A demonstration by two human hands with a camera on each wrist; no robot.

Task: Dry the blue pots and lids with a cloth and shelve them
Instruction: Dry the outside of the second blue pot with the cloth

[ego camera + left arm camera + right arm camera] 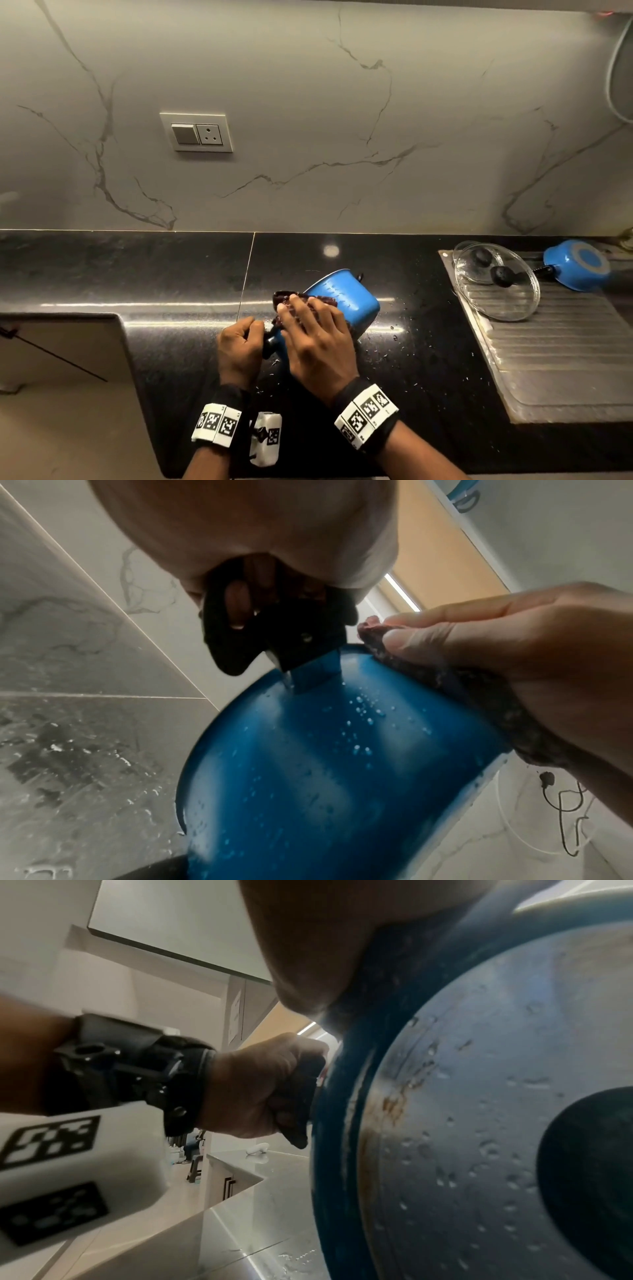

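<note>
A blue pot [346, 298] lies tilted on its side on the black counter [137, 274], its wall beaded with water. My left hand [239, 346] grips the pot's black handle [274, 634]; the right wrist view shows that left hand [253, 1093] closed round the handle beside the pot's grey base [479, 1137]. My right hand [311, 329] lies on the pot's upper wall with fingers spread, pressing a dark maroon cloth [291, 301] against it. The cloth [486, 702] sits under the right hand [514, 653] near the rim. A second blue pot [579, 265] rests upside down at the right.
Two glass lids [496, 284] with black knobs overlap on the ribbed steel drainboard [548, 359]. Water drops speckle the counter round the pot. A wall socket [197, 132] sits on the marble backsplash. The counter steps back at the lower left [120, 318].
</note>
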